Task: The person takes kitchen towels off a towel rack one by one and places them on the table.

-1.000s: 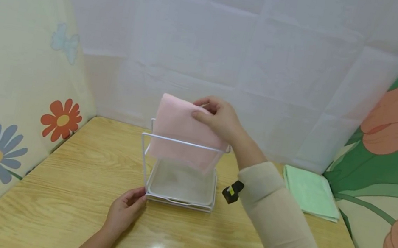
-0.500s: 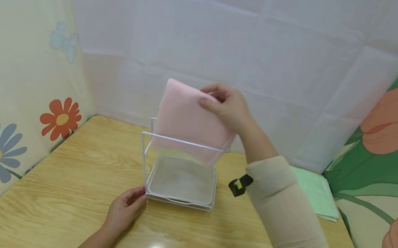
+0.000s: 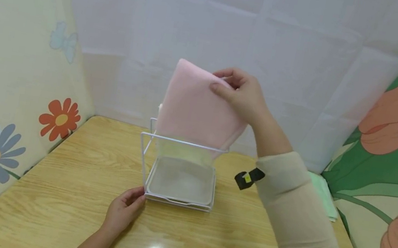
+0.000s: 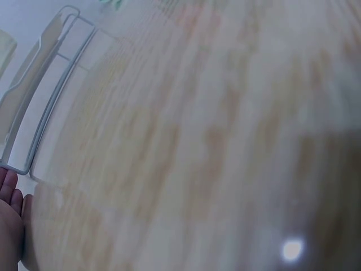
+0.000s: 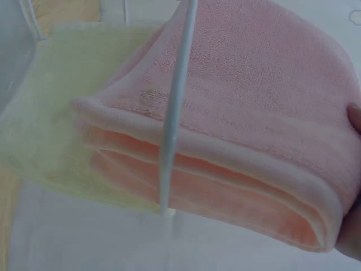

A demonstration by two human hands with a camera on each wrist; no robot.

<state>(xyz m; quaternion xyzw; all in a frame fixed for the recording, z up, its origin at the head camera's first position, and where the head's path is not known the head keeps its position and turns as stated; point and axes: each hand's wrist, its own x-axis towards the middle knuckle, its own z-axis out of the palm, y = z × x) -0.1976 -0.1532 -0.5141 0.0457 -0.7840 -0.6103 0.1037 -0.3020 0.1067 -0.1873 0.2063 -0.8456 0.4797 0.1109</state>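
Note:
A folded pink towel (image 3: 199, 107) hangs from my right hand (image 3: 242, 94), which pinches its top edge between thumb and fingers. Its lower edge overlaps the top bar of a white wire rack (image 3: 188, 142) in the head view. In the right wrist view the towel's layered fold (image 5: 254, 73) shows behind a rack wire. Behind it, a pale yellow cloth (image 5: 73, 101) stands in the rack. A greyish-white tray (image 3: 180, 181) sits in the rack's base. My left hand (image 3: 124, 207) holds the rack's front left corner, thumb and fingers at the wire.
A folded light green cloth (image 3: 326, 199) lies at the table's right side, partly behind my right sleeve. A white sheet (image 3: 198, 25) hangs behind the table (image 3: 69, 190). Flower-patterned panels (image 3: 4, 60) flank it left and right.
My right hand has risen and moved slightly right with the pink towel, lifting most of it above the rack's top bar. More of the yellow cloth shows. The left hand stays put.

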